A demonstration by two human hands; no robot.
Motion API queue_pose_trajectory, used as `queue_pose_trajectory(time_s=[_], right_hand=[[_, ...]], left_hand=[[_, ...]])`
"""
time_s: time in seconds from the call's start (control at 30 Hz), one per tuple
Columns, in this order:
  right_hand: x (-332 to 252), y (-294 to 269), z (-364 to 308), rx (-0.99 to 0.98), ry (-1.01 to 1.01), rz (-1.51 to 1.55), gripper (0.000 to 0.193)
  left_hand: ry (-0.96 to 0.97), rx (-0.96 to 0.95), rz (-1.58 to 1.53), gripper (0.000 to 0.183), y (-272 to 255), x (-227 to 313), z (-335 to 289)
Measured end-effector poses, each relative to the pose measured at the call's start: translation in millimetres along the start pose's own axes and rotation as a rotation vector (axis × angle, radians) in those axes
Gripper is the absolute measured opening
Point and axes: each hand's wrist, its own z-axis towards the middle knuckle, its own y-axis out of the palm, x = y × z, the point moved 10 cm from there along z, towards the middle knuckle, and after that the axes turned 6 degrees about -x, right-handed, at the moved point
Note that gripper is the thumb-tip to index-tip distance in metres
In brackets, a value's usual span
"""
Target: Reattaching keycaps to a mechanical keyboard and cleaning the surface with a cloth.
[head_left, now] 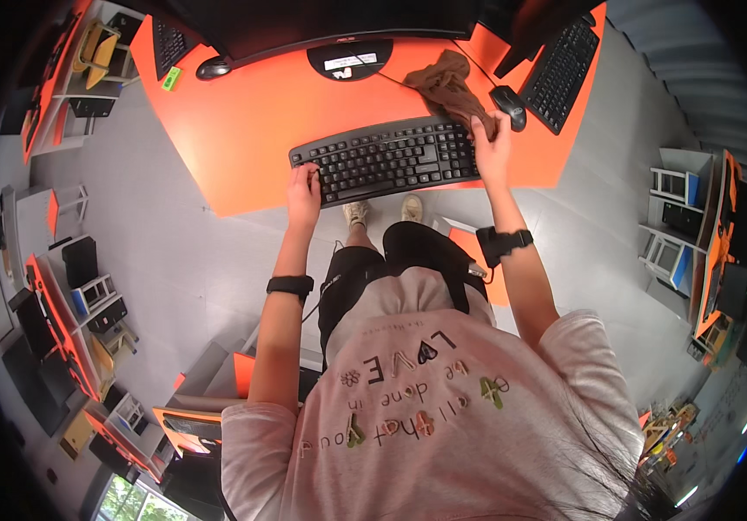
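A black keyboard (pixel 391 158) lies at a slight slant along the near edge of the orange desk. My left hand (pixel 304 195) grips its left end, fingers curled over the top. Beside the keyboard's right end, my right hand (pixel 492 149) is closed on the lower end of a crumpled brown cloth (pixel 445 82). The cloth trails away from my fingers toward the far side of the desk. Whether my right fingers also touch the keyboard, I cannot tell.
A monitor with a round base (pixel 339 71) stands at the back of the orange desk (pixel 234 148). Right of the cloth are a black mouse (pixel 509 106) and a second keyboard (pixel 560 76). Another mouse (pixel 213 68) and a small green box (pixel 171 79) sit at left.
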Motion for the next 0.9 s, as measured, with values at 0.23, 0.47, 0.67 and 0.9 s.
queue_pose_trajectory(time_s=[0.23,0.47,0.67,0.9], right_hand=[[-87,54,-79,-1.051,0.276,0.573,0.015],[-117,1,-69,-0.529,0.049,0.362,0.052],[-201,15,-143,-0.488,-0.294,-0.453,0.036],[-187,73,-212,-0.421,-0.136,-0.439,0.020]], left_hand=[[0.529,-0.092,-0.087,0.061,-16,203,-19],[0.131,-0.602,-0.223,0.052,52,165,-41],[0.435,-0.470,-0.573,0.056,17,183,-66],[0.205,-0.838,-0.422,0.072,31,82,-102]])
